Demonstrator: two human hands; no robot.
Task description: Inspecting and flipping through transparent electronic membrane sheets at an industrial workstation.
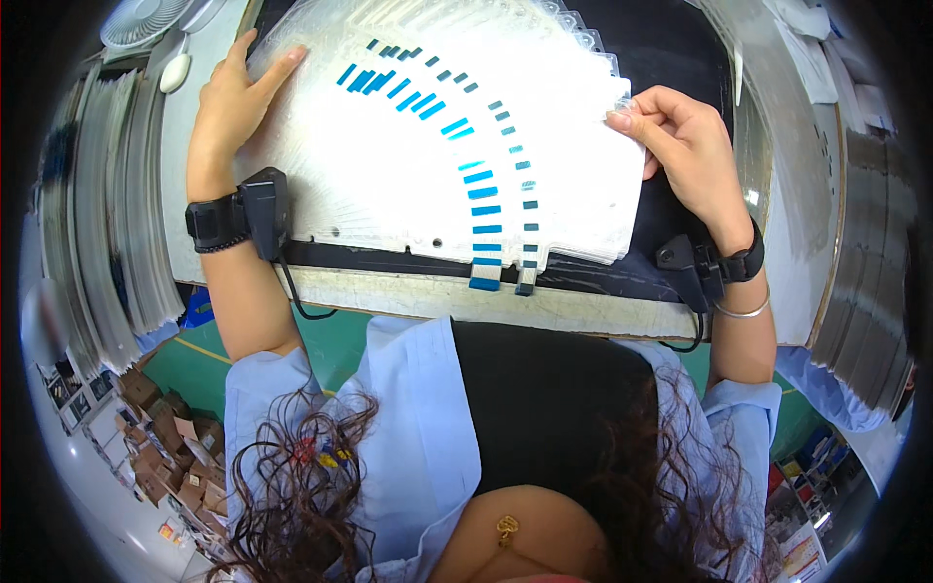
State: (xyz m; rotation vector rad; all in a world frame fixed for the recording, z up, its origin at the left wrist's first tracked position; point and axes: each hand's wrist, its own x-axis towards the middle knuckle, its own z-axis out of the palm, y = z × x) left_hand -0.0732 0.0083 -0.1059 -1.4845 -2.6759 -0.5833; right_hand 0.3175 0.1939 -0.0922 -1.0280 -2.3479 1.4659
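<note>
Fanned sheets (389,180) lie across the black mat (671,199) between my two hands, the right one pinching their edge.
From my remote view, the right hand (688,136) has thumb and fingers clamped on the right edge of the sheets, while the left hand (233,102) reaches to their far left edge, thumb and forefinger spread apart; how firmly it presses I cannot tell. Blue tabs (486,210) and dark tabs (530,205) curve in two rows from the far left to the near side, where the last ones reach over the near edge of the pale table (603,309). I see upright stacks at left (107,209) and right (860,282), a white fan (146,19) far left, and cardboard boxes (185,457) near left.
</note>
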